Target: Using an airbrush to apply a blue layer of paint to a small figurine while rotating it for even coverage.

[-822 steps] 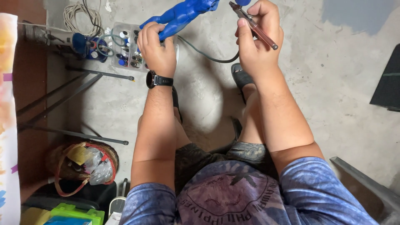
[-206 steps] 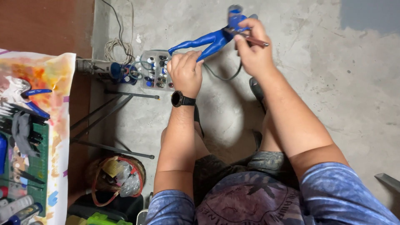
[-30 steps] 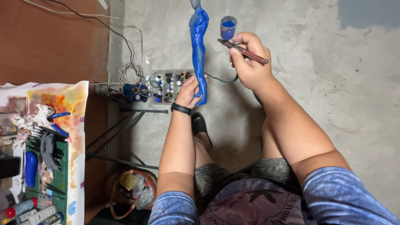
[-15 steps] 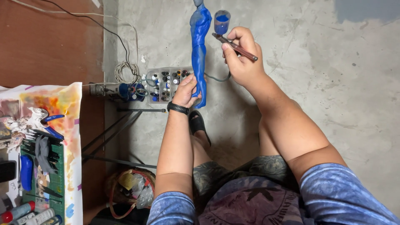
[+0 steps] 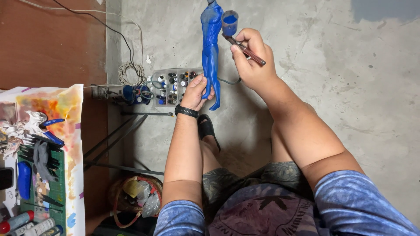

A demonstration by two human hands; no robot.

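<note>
While I look down through the head camera, I note these things:

Left hand: my left hand (image 5: 195,91) is clenched around the legs of the blue figure (image 5: 211,48) and holds it upright, head away from me. A black watch (image 5: 187,111) sits on this wrist.

Blue figure: it is a long human-shaped model, all blue, held in the air above the concrete floor (image 5: 341,78), between my two hands. One foot (image 5: 215,106) sticks out under my fingers.

Right hand: my right hand (image 5: 252,59) is grasping an airbrush (image 5: 243,46) like a pen. The cup (image 5: 229,22) on it has blue paint inside, and the tip is just beside the chest of the figure. I cannot tell if the tip touches.

Floor: a clear box of small paint bottles (image 5: 173,85) lies behind my left hand, near a coil of cable (image 5: 130,72).

Surface on the left: a paint-stained sheet (image 5: 65,109) covers it, with a green cutting mat (image 5: 54,188), blue-handled pliers (image 5: 50,129) and some tubes (image 5: 26,223).

Below: a bag with rubbish (image 5: 135,194) stands by my knee.
</note>
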